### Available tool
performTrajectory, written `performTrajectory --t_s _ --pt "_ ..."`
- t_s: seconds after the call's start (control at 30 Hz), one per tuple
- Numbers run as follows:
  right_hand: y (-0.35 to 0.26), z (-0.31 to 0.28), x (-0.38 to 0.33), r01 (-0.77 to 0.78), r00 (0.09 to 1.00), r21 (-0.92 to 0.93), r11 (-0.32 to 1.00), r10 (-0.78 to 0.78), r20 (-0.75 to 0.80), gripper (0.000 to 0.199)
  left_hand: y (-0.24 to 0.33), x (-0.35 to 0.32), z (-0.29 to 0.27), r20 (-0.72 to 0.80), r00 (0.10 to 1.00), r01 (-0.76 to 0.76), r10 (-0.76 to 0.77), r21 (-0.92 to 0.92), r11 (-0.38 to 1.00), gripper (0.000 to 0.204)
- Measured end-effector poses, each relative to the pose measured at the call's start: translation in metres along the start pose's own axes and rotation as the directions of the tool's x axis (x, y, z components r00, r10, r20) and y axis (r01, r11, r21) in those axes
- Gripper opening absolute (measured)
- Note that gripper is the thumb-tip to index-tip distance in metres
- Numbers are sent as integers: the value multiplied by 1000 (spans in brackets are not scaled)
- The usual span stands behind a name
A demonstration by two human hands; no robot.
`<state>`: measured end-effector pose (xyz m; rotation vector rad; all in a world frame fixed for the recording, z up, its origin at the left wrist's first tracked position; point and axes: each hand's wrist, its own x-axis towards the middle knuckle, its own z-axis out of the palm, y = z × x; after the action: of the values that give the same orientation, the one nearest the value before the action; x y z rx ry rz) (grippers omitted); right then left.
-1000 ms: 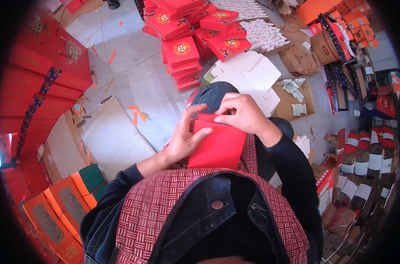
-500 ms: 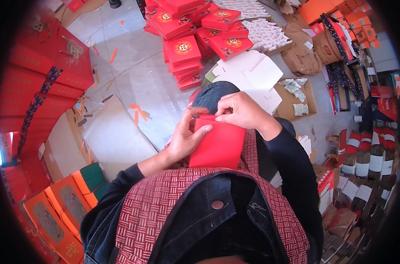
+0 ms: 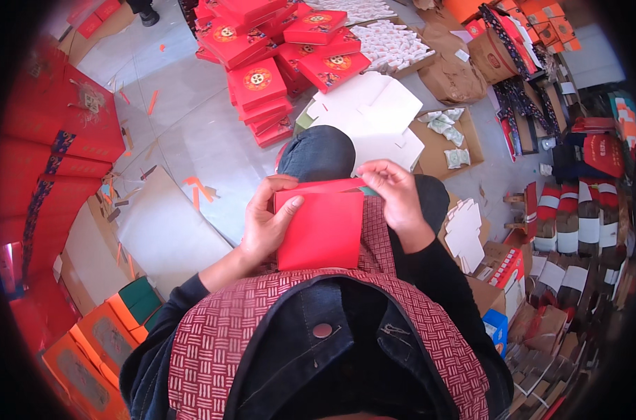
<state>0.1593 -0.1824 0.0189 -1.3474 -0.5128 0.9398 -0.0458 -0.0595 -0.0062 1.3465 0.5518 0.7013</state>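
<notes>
At the centre of the frame, a flat red cardboard box panel (image 3: 320, 227) rests on the person's lap. The left hand (image 3: 263, 222) clamps its left edge, thumb across the face, while the right hand (image 3: 395, 196) pinches the upper right flap with 2 fingertips. It looks light, stiff and smooth, so it is probably best gripped by its edges.

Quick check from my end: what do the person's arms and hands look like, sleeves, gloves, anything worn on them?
Both hands are bare: no gloves, and no rings or watch that I can make out on the left hand or right hand. The left sleeve is dark denim, ending partway up the forearm. The right sleeve is plain dark fabric reaching the wrist.
</notes>
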Motion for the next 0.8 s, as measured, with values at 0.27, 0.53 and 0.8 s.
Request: performTrajectory --t_s 0.27,0.53,0.8 --pt "18 30 -21 80 965 191 978 -28 -262 7 2 -4 9 -54 999 -5 10 104 995 24" --pt "19 41 -51 282 921 -144 949 -310 -238 14 0 -8 8 -46 999 -24 29 100 995 26" --pt "27 32 -49 394 907 -166 904 -412 -90 12 6 -11 5 89 996 16 -18 25 1000 34"
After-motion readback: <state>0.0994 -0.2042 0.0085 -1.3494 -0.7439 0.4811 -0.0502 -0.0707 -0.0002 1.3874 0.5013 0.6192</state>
